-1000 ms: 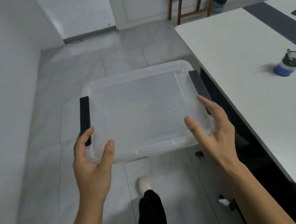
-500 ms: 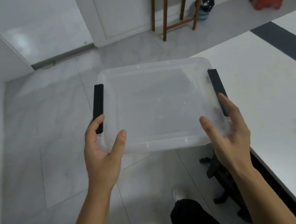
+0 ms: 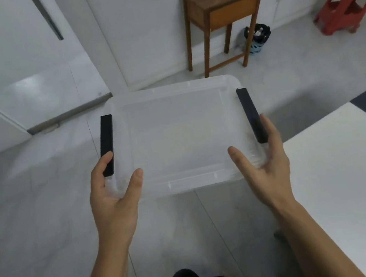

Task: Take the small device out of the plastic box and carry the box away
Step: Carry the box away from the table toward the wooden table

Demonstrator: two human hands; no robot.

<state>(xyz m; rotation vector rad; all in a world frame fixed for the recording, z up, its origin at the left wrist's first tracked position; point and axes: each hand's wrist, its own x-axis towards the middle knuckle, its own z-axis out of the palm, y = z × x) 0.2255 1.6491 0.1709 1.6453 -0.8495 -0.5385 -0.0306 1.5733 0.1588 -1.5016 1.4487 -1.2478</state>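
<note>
Clear plastic box (image 3: 177, 139), black side latches, level, held above floor.

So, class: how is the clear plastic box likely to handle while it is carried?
The plastic box looks empty, so it is probably light. Its thin clear walls may flex. The left hand and right hand hold only its near corners, so it could tip forward.
</note>
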